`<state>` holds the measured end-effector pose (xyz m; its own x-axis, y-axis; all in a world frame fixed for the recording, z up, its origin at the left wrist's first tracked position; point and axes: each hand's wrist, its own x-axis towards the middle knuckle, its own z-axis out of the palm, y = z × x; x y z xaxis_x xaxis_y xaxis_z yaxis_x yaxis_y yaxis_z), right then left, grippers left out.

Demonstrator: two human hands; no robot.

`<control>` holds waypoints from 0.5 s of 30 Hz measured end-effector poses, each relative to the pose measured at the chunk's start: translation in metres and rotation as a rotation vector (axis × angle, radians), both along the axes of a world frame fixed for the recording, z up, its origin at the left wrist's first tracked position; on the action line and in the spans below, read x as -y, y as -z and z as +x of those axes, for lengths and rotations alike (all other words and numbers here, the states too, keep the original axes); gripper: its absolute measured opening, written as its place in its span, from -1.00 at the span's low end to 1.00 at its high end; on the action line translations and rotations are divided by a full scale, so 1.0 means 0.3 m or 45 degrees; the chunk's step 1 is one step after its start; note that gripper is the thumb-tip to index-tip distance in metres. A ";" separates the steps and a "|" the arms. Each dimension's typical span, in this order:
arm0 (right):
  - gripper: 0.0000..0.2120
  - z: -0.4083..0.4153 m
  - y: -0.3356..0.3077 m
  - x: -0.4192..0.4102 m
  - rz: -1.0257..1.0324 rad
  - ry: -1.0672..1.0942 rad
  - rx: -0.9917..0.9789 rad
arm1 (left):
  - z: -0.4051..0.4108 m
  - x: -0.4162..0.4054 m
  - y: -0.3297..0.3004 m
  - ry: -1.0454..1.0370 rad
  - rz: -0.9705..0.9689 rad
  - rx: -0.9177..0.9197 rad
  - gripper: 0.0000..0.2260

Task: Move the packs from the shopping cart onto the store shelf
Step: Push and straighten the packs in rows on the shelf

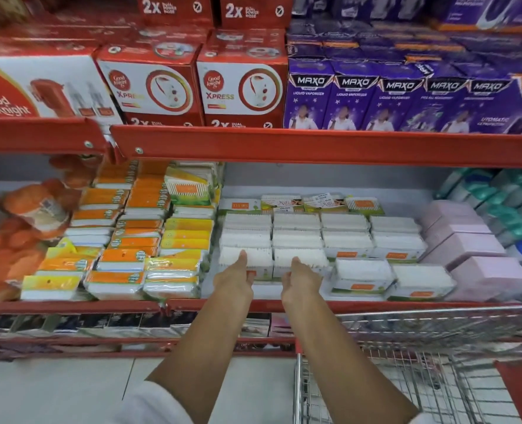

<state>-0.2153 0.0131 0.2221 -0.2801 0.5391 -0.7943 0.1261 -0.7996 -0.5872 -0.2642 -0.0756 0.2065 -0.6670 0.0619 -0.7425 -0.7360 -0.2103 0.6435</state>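
White cotton-bud packs (296, 231) lie in rows on the middle store shelf (406, 305). My left hand (236, 281) grips the front-left pack (255, 259), thumb on top and fingers hidden under its front edge. My right hand (299, 281) holds the neighbouring front pack (310, 259) the same way. Both packs rest on the shelf at the front of their rows. The wire shopping cart (376, 377) stands at the lower right, below my right forearm; no packs show in the part I see.
Orange and yellow packs (137, 240) fill the shelf to the left, pink boxes (467, 249) to the right. Red and purple boxes (241, 87) stand on the shelf above, whose red rail (314, 148) overhangs. A lower shelf (100, 325) sits beneath.
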 end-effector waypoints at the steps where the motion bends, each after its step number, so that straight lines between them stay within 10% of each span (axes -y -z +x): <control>1: -0.49 -0.004 0.004 -0.002 0.012 0.000 -0.008 | -0.008 -0.009 -0.004 -0.023 -0.037 0.044 -0.53; 8: -0.40 0.114 0.020 -0.020 -0.014 0.016 -0.045 | 0.102 -0.053 -0.027 0.063 -0.082 0.138 -0.49; 15: -0.73 0.347 0.044 -0.284 0.252 0.238 0.052 | 0.345 -0.333 -0.041 0.257 0.195 0.310 -0.44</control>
<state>-0.1113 0.0982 0.2089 -0.1313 0.7242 -0.6770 0.0140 -0.6815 -0.7317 -0.1608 0.0244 0.2187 -0.4345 0.2973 -0.8502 -0.9005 -0.1252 0.4164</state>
